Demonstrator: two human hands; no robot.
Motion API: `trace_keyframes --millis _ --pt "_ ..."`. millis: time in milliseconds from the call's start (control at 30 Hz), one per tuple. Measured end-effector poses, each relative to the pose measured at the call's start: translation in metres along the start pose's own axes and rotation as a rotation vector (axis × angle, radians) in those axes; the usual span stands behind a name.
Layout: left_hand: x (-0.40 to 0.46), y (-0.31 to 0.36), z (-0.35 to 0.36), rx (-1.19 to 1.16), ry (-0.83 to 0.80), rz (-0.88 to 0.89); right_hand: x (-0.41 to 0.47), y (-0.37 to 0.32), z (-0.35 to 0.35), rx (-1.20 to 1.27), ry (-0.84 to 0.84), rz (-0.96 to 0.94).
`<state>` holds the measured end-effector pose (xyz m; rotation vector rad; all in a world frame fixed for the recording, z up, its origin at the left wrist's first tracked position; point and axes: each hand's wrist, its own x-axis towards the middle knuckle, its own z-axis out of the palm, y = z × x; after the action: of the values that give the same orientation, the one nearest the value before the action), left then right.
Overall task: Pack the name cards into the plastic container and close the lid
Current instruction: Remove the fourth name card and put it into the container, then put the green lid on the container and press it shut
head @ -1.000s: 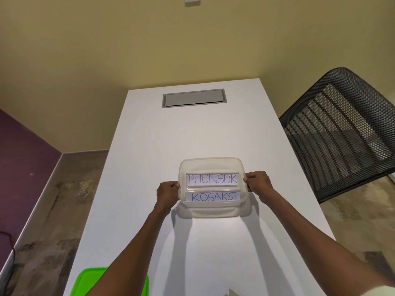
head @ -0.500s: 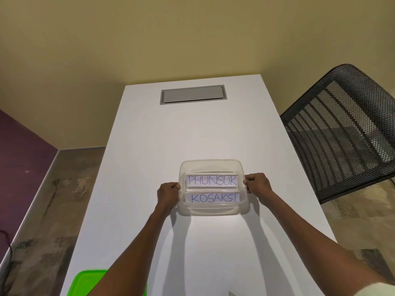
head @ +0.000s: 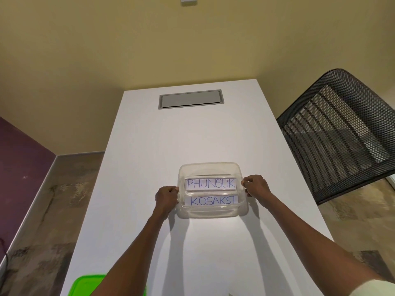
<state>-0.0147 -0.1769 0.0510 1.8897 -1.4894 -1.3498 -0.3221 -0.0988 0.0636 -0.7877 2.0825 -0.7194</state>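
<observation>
A clear plastic container [head: 210, 168] rests on the white table [head: 192, 135] with no lid on it. Two white name cards stand inside: "PHUNSUK" [head: 211, 183] behind and "KOSAKST" [head: 213, 201] in front. My left hand [head: 167, 199] grips the container's left rim, and my right hand [head: 255, 185] grips its right rim. The green lid [head: 85, 285] lies at the table's near left corner, partly hidden by my left forearm.
A grey cable hatch [head: 190, 99] is set into the far end of the table. A black mesh chair [head: 335, 133] stands close to the table's right edge. Walls close off the far side and left.
The container, held by both hands, has come down from slightly above the table and now sits on the surface. The grip on both rims is unchanged.
</observation>
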Motion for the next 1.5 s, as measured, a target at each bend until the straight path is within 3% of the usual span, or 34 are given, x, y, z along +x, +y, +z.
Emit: trace_keyframes --millis 167,400,700,967,1100,1500 --pt "-0.023 0.011 -0.011 -0.191 0.134 -0.017 -0.009 -0.005 -0.004 -0.069 0.091 -0.020" --pt "-0.051 0.000 -0.042 -0.339 0.241 -0.003 -0.041 -0.028 0.004 -0.042 0.303 -0.286" --pt "-0.085 -0.046 -0.094 -0.382 0.343 -0.043 -0.103 -0.067 0.053 0.020 0.318 -0.637" --pt "-0.113 -0.123 -0.148 -0.297 0.466 -0.119 -0.160 -0.070 0.121 -0.007 0.132 -0.732" --pt "-0.099 -0.192 -0.173 -0.128 0.484 -0.162 -0.182 -0.061 0.156 -0.083 -0.055 -0.600" --pt "-0.150 -0.233 -0.204 0.335 0.431 -0.338 -0.228 -0.026 0.238 -0.336 -0.526 -0.242"
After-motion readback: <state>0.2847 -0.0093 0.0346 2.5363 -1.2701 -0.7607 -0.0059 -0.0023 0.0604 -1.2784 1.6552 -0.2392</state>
